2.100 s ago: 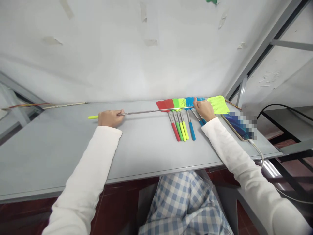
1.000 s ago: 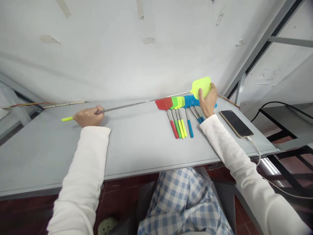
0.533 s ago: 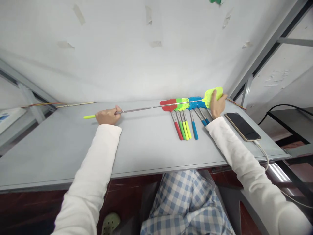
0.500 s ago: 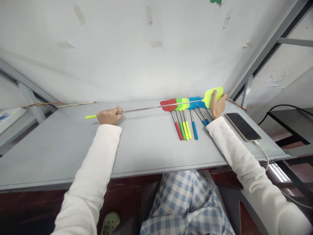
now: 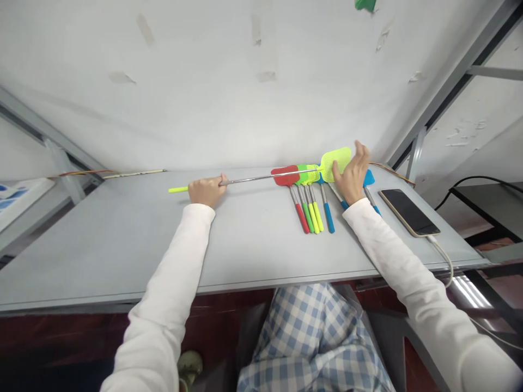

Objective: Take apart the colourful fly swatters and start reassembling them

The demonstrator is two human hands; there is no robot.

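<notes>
A yellow-green telescopic fly swatter [image 5: 327, 161] lies nearly level across the view, its metal rod drawn out. My left hand [image 5: 205, 191] is wrapped round the swatter near its handle, and the handle's end sticks out to the left. At the other end, my right hand [image 5: 352, 177] has its fingers spread, with the thumb against the swatter's head. Below the rod lie a red fly swatter [image 5: 285, 176], a green fly swatter [image 5: 303, 175], yellow-green ones and several blue ones, including a blue fly swatter [image 5: 369, 178] partly behind my right hand.
A phone [image 5: 409, 212] with a white cable [image 5: 445, 256] lies at the right of the grey table [image 5: 253, 245]. Behind stands a white wall [image 5: 196, 98] with tape scraps. Metal frame posts flank both sides, and thin wires run along the back edge.
The extended rod has become shorter. My left hand has moved right, and the swatter's head has moved left. My right hand's fingers have spread from their hold on the head.
</notes>
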